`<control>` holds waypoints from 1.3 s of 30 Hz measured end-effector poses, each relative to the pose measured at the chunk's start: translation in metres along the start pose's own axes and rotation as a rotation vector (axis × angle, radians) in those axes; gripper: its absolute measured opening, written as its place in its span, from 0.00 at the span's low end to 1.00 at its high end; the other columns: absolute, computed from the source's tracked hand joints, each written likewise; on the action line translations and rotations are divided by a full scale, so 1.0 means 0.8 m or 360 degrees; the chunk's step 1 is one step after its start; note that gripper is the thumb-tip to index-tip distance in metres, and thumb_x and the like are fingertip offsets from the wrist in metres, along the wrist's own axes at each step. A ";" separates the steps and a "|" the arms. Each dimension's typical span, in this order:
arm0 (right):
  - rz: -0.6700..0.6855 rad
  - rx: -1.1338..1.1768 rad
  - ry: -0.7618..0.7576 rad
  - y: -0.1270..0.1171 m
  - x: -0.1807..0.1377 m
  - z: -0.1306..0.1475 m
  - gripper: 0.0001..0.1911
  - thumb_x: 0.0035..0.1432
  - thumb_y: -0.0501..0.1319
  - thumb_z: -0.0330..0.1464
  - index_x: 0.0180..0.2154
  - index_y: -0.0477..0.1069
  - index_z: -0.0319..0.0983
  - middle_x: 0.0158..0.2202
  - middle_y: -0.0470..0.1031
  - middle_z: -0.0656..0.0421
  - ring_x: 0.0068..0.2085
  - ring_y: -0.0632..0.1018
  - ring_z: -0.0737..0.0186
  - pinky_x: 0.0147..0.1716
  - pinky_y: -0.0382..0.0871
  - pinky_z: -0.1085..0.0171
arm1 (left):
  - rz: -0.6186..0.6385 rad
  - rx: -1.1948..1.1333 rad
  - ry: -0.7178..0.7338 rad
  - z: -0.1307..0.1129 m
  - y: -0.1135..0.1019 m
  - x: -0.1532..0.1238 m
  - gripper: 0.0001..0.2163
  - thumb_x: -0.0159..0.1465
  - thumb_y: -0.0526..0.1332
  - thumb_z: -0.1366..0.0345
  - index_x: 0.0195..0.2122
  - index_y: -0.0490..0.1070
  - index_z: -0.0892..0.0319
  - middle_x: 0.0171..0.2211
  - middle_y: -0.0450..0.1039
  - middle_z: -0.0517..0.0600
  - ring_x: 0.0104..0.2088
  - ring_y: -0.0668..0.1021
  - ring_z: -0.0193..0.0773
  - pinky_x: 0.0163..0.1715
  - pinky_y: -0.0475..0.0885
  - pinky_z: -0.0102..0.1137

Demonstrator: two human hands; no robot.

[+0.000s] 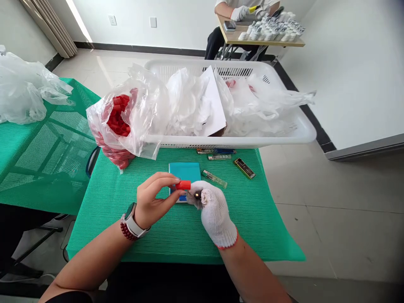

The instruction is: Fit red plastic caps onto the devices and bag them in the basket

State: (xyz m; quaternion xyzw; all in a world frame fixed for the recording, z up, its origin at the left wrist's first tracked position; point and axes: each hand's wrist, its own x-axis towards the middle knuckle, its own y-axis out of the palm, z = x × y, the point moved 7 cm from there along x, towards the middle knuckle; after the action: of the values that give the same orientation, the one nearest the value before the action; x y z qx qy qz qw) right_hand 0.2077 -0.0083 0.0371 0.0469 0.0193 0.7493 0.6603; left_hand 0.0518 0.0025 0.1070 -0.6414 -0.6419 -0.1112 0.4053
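Note:
My bare left hand [154, 197] pinches a short red plastic cap [183, 185] between thumb and fingers, with a watch and a beaded bracelet on the wrist. My right hand [214, 208], in a white knitted glove, is curled around a small dark object with a shiny, pale end [198, 195]; its kind I cannot make out. The cap is level with the gloved fingertips, close to them. Under both hands lies a flat teal-topped box [184, 170], partly hidden. Just right of it rests a clear slim tube with a green end [214, 179].
A plastic bag of red caps [120, 115] leans at the table's back left. Behind stands a white basket [303, 134] with bags inside. Several slim packs, including a dark one [244, 168], lie on the green-covered table [120, 244]. A gloved co-worker [240, 13] sits beyond.

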 end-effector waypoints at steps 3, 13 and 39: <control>-0.0076 -0.0023 -0.0008 -0.007 0.001 0.000 0.22 0.69 0.50 0.46 0.35 0.74 0.38 0.31 0.72 0.57 0.29 0.73 0.65 0.25 0.70 0.67 | 0.0064 -0.0026 0.0054 -0.002 0.003 0.001 0.08 0.62 0.68 0.71 0.42 0.74 0.58 0.37 0.79 0.51 0.37 0.82 0.35 0.37 0.81 0.30; 0.0016 -0.0187 -0.0015 -0.004 0.002 0.001 0.24 0.69 0.49 0.47 0.38 0.75 0.38 0.36 0.77 0.53 0.33 0.78 0.61 0.28 0.74 0.65 | 0.0108 -0.0138 0.0126 -0.010 0.004 0.000 0.10 0.62 0.68 0.70 0.45 0.75 0.58 0.38 0.81 0.52 0.36 0.83 0.36 0.37 0.81 0.28; -0.0054 -0.0206 -0.0061 -0.011 0.002 0.001 0.24 0.70 0.47 0.46 0.37 0.75 0.38 0.31 0.74 0.55 0.28 0.72 0.64 0.23 0.67 0.66 | 0.0225 -0.0515 -0.0391 0.020 0.019 -0.005 0.08 0.66 0.64 0.67 0.46 0.71 0.58 0.38 0.74 0.51 0.35 0.79 0.33 0.33 0.78 0.28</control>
State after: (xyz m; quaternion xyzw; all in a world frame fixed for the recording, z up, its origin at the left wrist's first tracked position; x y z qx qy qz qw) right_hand 0.2162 -0.0055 0.0373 0.0182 -0.0411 0.7365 0.6749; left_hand 0.0591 0.0128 0.0885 -0.7504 -0.6136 -0.1050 0.2224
